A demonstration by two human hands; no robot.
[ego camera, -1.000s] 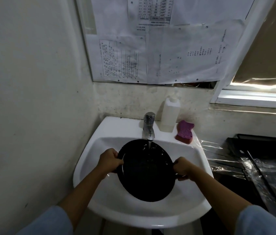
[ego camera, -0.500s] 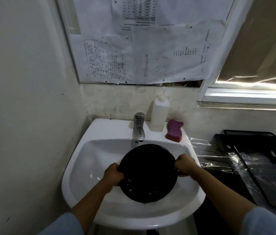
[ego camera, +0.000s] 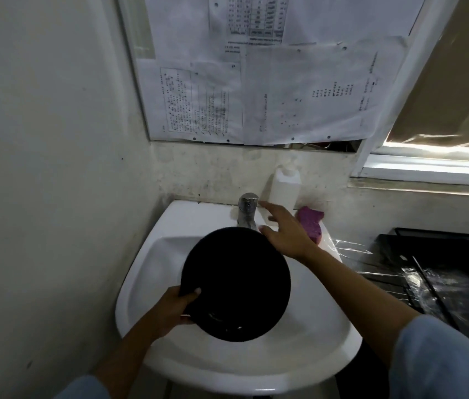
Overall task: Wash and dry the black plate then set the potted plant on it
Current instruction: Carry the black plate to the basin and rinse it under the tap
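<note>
The black plate [ego camera: 235,283] hangs over the white sink [ego camera: 152,272], tipped so its far edge rides up near the tap [ego camera: 247,210]. The left hand [ego camera: 174,311] grips it alone at the lower-left rim, thumb lying over the top face and the other fingers curled underneath, out of sight. A few wet glints show near the plate's low edge.

The right hand [ego camera: 283,231] is off the plate, just above its upper-right rim, fingers spread and stretched forward; the fingertips sit right beside the tap's head, though I cannot tell whether they touch it.

Behind the tap a white soap bottle [ego camera: 284,188] stands against the wall, and a purple sponge [ego camera: 311,226] lies on the sink's back right corner, partly behind the right hand. To the right, a dark worktop [ego camera: 443,272] carries crinkled clear plastic.
</note>
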